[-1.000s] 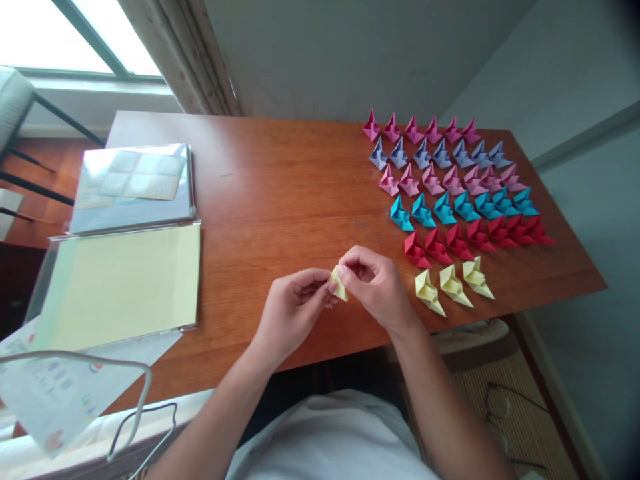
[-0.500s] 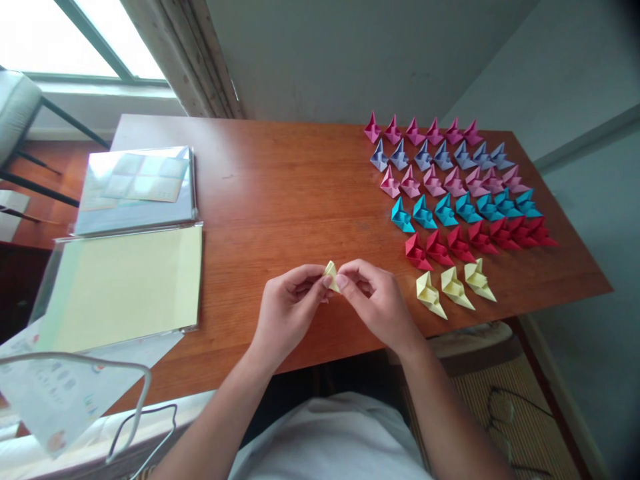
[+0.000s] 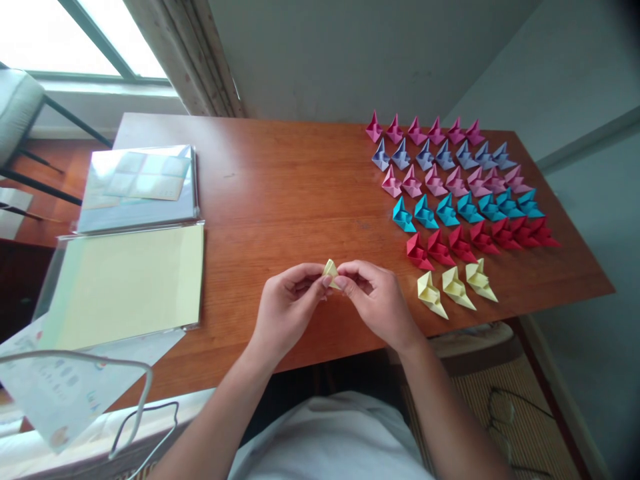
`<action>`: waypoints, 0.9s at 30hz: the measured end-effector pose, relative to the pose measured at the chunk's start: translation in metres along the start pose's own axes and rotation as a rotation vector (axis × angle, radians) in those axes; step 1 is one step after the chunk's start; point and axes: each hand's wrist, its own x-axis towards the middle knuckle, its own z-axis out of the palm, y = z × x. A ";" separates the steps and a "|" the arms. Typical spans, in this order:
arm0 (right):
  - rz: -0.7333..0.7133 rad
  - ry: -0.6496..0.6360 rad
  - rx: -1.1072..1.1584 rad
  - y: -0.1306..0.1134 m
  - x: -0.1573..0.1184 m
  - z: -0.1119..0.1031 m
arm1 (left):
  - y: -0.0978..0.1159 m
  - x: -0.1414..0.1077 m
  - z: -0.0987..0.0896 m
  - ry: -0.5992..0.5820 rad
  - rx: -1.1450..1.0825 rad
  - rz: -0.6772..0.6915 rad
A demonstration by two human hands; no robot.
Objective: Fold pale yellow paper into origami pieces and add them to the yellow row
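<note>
A small folded piece of pale yellow paper is pinched between both hands, just above the table's near edge. My left hand grips its left side with thumb and fingers closed. On the other side, my right hand pinches the paper between thumb and forefinger. The fingertips hide much of its lower part. To the right of my right hand, three yellow origami boats stand in a short row. Behind them is a row of red origami boats.
Further rows hold turquoise, pink, lavender and magenta boats. On the left lie a pack of yellow paper and a clear-wrapped pack. A printed sheet overhangs the near-left edge of the wooden table.
Both hands keep hold of the yellow paper, and the right fingers have shifted slightly against it. The whole view has moved a little; the boats and packs stay in place.
</note>
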 end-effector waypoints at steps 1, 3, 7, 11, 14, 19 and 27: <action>0.004 -0.002 0.005 0.000 0.000 0.000 | 0.000 0.000 0.000 0.001 0.004 0.001; 0.017 -0.009 0.014 0.001 0.001 0.000 | -0.001 0.000 0.000 0.007 0.015 0.004; 0.017 -0.013 0.038 0.002 0.000 0.000 | -0.001 0.000 0.001 0.011 0.026 0.011; -0.010 0.020 0.037 0.002 -0.003 0.004 | -0.003 -0.001 0.001 -0.008 0.024 0.011; 0.042 0.021 0.121 0.001 -0.002 0.006 | -0.005 -0.001 0.001 0.001 0.019 0.037; 0.092 -0.079 0.238 0.000 0.003 -0.001 | -0.007 -0.003 0.003 -0.080 0.129 0.069; -0.004 0.137 0.279 0.001 0.000 0.008 | -0.009 -0.003 0.002 -0.104 0.131 0.094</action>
